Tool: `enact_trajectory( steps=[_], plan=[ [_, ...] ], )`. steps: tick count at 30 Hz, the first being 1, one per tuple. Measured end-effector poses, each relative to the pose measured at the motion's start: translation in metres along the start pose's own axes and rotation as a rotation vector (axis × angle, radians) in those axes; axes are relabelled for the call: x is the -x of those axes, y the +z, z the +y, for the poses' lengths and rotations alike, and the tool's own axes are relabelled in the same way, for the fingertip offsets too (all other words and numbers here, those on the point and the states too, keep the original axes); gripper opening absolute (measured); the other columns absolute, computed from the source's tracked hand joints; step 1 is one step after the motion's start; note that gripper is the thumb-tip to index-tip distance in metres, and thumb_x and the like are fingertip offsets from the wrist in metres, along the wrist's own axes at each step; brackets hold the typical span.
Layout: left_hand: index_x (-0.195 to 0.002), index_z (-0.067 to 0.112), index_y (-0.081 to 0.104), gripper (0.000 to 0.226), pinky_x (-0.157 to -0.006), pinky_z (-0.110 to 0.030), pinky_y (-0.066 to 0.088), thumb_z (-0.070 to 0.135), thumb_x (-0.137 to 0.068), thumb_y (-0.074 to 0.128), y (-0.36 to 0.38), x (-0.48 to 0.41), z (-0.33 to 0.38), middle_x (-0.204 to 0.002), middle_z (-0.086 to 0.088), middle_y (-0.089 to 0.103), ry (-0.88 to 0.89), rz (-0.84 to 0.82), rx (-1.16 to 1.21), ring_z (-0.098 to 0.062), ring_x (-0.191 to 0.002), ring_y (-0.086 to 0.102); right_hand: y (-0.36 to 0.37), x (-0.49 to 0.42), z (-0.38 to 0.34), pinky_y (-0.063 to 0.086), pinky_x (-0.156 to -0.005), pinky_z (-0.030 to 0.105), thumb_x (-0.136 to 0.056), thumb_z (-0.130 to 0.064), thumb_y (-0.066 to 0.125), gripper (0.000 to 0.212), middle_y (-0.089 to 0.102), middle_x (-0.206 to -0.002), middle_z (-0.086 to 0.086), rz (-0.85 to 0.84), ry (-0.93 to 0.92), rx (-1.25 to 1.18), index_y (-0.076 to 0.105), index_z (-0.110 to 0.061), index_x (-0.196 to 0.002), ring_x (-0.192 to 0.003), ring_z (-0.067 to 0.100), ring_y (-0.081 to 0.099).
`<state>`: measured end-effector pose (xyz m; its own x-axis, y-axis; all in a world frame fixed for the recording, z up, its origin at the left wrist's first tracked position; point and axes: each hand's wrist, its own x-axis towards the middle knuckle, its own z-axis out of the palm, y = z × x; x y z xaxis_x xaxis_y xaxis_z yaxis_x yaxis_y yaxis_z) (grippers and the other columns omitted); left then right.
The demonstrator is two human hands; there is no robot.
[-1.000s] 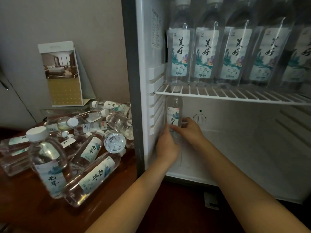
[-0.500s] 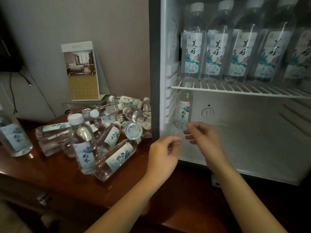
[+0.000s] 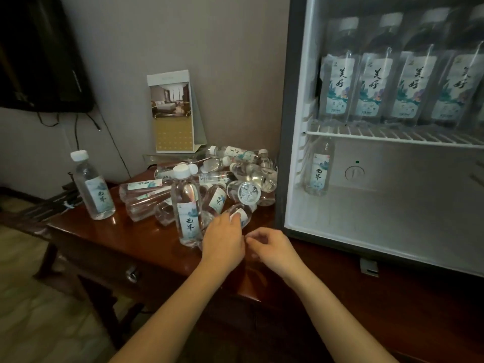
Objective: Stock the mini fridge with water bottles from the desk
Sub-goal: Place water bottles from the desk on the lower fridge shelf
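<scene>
While the left hand (image 3: 222, 241) seemingly grips a lying clear plastic bottle (image 3: 238, 214), right hand (image 3: 272, 246) loosely curled and empty, tugging could topple the upright white-capped bottle (image 3: 186, 208) alongside.

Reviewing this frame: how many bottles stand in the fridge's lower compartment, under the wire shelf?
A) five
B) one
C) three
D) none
B: a single small bottle stands upright at the back left of the lower compartment, beneath the wire shelf that carries the row of larger bottles.
</scene>
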<state>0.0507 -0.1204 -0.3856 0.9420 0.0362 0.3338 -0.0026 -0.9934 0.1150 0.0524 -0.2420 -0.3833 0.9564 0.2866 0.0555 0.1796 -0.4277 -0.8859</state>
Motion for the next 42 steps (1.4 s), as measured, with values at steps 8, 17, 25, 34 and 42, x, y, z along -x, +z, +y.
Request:
enact_trajectory(
  steps=[8,17,25,34,42],
  plan=[
    [-0.139,0.001,0.025,0.054,-0.097,-0.035,0.037,0.023,-0.095,0.048,0.006,-0.019,0.011,-0.133,-0.020,0.045,-0.158,-0.062,-0.280,-0.032,-0.121,0.042,-0.008,0.012,0.010,0.044,-0.058,0.016,-0.095,-0.018,0.051,0.013,0.065,-0.081,-0.002,0.044,0.180,-0.041,0.063,-0.018,-0.096,-0.066,0.008,0.056],
    [-0.123,0.005,0.044,0.061,-0.083,-0.030,0.047,0.034,-0.077,0.071,-0.011,-0.012,-0.001,-0.122,-0.012,0.048,-0.153,-0.176,-0.161,-0.025,-0.112,0.052,-0.011,0.013,0.011,0.045,-0.061,0.021,-0.096,-0.015,0.047,0.014,0.063,-0.078,0.002,0.105,0.257,-0.117,0.061,-0.013,-0.097,-0.065,0.013,0.056],
    [-0.117,0.008,0.048,0.059,-0.080,-0.034,0.048,0.039,-0.072,0.071,-0.015,0.013,-0.016,-0.119,-0.011,0.050,-0.093,-0.119,-0.055,-0.028,-0.106,0.055,0.009,0.016,0.009,0.052,-0.078,0.029,-0.094,-0.016,0.052,0.025,0.059,-0.107,0.003,0.129,0.269,-0.135,0.054,-0.012,-0.119,-0.085,0.019,0.062],
    [-0.130,0.008,0.041,0.070,-0.087,-0.034,0.047,0.040,-0.074,0.068,-0.012,0.020,-0.019,-0.128,-0.012,0.047,-0.086,-0.083,-0.004,-0.027,-0.115,0.049,0.006,0.021,0.008,0.053,-0.079,0.028,-0.094,-0.019,0.052,0.032,0.058,-0.104,0.001,0.131,0.305,-0.148,0.052,-0.013,-0.126,-0.093,0.021,0.064],
    [-0.117,0.016,0.053,0.061,-0.077,-0.032,0.051,0.047,-0.067,0.071,-0.012,0.031,-0.020,-0.110,-0.001,0.060,-0.146,0.024,0.368,-0.018,-0.097,0.058,0.003,0.027,0.001,0.049,-0.081,0.024,-0.095,-0.025,0.053,0.052,0.057,-0.124,0.011,0.013,0.302,-0.330,0.035,-0.011,-0.142,-0.091,0.015,0.061]
  ],
)
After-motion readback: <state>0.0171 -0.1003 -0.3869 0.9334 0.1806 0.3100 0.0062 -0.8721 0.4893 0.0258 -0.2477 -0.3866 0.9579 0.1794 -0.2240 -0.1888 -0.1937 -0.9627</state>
